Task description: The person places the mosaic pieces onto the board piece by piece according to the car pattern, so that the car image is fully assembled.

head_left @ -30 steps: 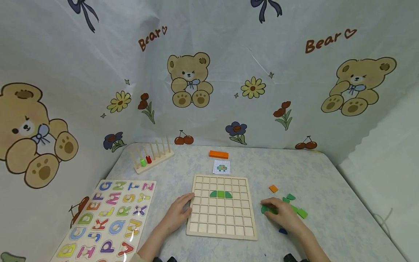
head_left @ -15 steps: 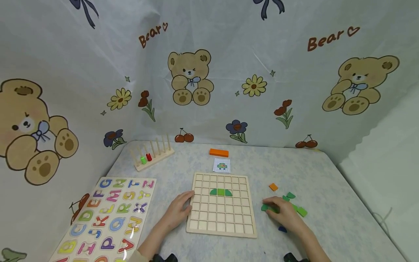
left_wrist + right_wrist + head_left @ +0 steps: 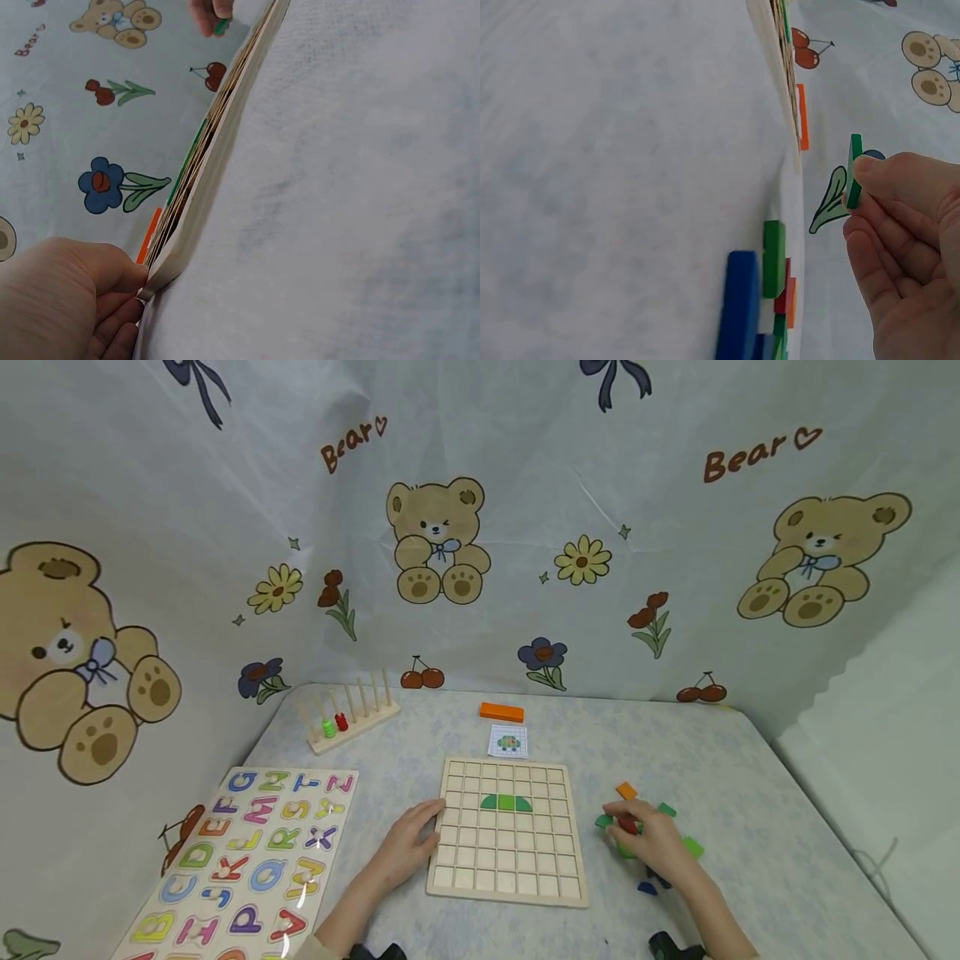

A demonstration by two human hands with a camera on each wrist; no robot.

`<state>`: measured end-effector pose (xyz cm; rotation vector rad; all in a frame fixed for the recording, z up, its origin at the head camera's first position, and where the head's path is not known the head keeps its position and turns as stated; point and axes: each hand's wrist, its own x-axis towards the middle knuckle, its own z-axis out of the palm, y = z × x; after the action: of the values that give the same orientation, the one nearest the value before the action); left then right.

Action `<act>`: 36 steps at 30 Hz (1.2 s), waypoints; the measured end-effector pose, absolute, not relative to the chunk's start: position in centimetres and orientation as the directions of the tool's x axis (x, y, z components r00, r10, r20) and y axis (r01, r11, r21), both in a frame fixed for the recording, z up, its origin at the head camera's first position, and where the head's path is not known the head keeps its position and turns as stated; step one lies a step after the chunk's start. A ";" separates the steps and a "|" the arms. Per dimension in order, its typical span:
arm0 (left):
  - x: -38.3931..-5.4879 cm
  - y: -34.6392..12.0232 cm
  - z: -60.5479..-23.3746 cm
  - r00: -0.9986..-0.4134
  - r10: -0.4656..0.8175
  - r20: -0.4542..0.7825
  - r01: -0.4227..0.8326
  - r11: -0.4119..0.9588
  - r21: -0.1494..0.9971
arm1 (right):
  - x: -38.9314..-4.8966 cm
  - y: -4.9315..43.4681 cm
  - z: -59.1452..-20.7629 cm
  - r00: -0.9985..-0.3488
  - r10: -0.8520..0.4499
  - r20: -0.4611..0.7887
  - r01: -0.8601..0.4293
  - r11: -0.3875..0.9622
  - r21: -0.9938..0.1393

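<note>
My left hand (image 3: pixel 412 843) grips the left edge of a wooden grid board (image 3: pixel 507 895); in the left wrist view, its thumb (image 3: pixel 112 262) lies at the board's rim with other fingers bent below. A green strip made of a square flanked by two curved pieces (image 3: pixel 507 803) sits in the board's upper cells. Right of the board, my right hand (image 3: pixel 652 839) pinches a small dark green piece (image 3: pixel 854 172) between thumb and fingertips, raised above the table. Under and around that hand lie loose pieces: red (image 3: pixel 628 824), bright green (image 3: pixel 693 847), orange (image 3: pixel 626 791) and blue (image 3: pixel 647 888).
Behind the board lie a small pattern card (image 3: pixel 507 742) and an orange bar (image 3: pixel 502 712). An alphabet puzzle board (image 3: pixel 247 860) occupies the left side. A pegged wooden rack (image 3: pixel 354 729) with green and red beads stands at the back left.
My right hand has come up from the pile with the dark green piece, uncovering a red piece and more blue beneath it. My left hand stays at the board's edge.
</note>
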<state>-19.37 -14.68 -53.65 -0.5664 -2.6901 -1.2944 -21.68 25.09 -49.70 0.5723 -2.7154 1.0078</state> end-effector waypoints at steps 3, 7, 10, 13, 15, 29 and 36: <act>-19.3 -14.6 -53.8 -0.924 0.286 0.254 0.377 0.565 0.734 | -21.9 24.6 -49.1 -0.897 -0.296 0.327 -0.439 0.682 -0.585; -19.3 -14.6 -53.8 -0.926 0.284 0.249 0.371 0.558 0.742 | -22.1 23.4 -48.1 -0.877 -0.317 0.362 -0.479 0.652 -0.588; -19.4 -14.6 -53.7 -0.928 0.282 0.244 0.366 0.566 0.738 | -22.4 22.3 -47.7 -0.848 -0.334 0.413 -0.525 0.643 -0.558; -19.5 -14.6 -53.7 -0.930 0.281 0.237 0.360 0.566 0.742 | -22.6 20.9 -47.5 -0.843 -0.333 0.423 -0.532 0.637 -0.558; -19.5 -14.6 -53.6 -0.930 0.282 0.235 0.358 0.560 0.747 | -22.6 20.0 -47.5 -0.855 -0.327 0.403 -0.515 0.626 -0.586; -19.4 -14.7 -53.6 -0.932 0.278 0.233 0.355 0.563 0.746 | -23.3 14.5 -47.6 -0.835 -0.412 0.364 -0.541 0.496 -0.679; -19.3 -14.7 -53.6 -0.925 0.293 0.241 0.369 0.554 0.746 | -23.5 12.4 -47.7 -0.836 -0.427 0.345 -0.529 0.459 -0.713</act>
<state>-19.35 -14.68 -53.59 -0.5748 -2.6904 -1.3246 -23.54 12.38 -47.74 0.8498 -2.5818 1.3260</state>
